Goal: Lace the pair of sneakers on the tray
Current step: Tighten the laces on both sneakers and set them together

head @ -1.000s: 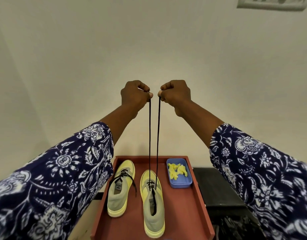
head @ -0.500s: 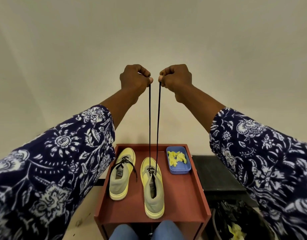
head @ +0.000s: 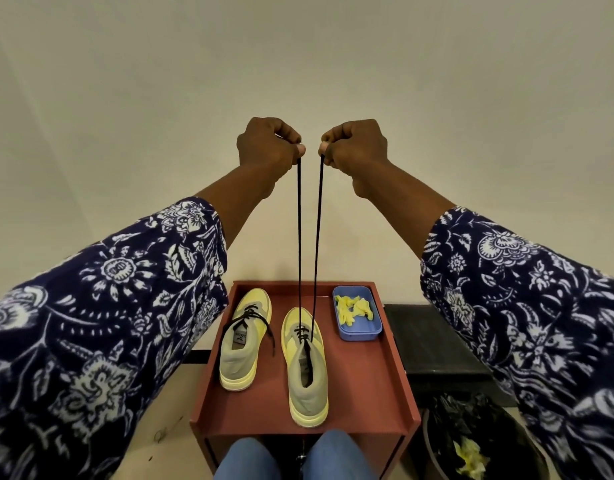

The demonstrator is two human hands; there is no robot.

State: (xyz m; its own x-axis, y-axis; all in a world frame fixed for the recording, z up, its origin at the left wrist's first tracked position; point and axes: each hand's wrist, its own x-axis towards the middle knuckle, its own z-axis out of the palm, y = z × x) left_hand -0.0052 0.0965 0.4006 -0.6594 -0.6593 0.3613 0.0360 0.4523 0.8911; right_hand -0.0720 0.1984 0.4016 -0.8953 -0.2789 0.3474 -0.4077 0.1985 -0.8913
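Two yellow and grey sneakers stand on a red-brown tray (head: 395,386). The left sneaker (head: 245,337) has a black lace through it with loose ends hanging over its sides. The right sneaker (head: 305,365) has a black lace (head: 299,237) threaded through its lower eyelets. Both lace ends run straight up, taut, to my raised hands. My left hand (head: 267,147) pinches one end and my right hand (head: 354,147) pinches the other, fists close together high above the tray.
A blue dish (head: 357,332) with small yellow pieces sits at the tray's back right corner. A black surface (head: 433,344) lies right of the tray, with a black-lined bin (head: 478,441) in front of it. My knees (head: 298,459) show below the tray.
The view has tilted down, so the knees and bin now show and the tray sits higher. Both hands still hold the lace ends up, taut.
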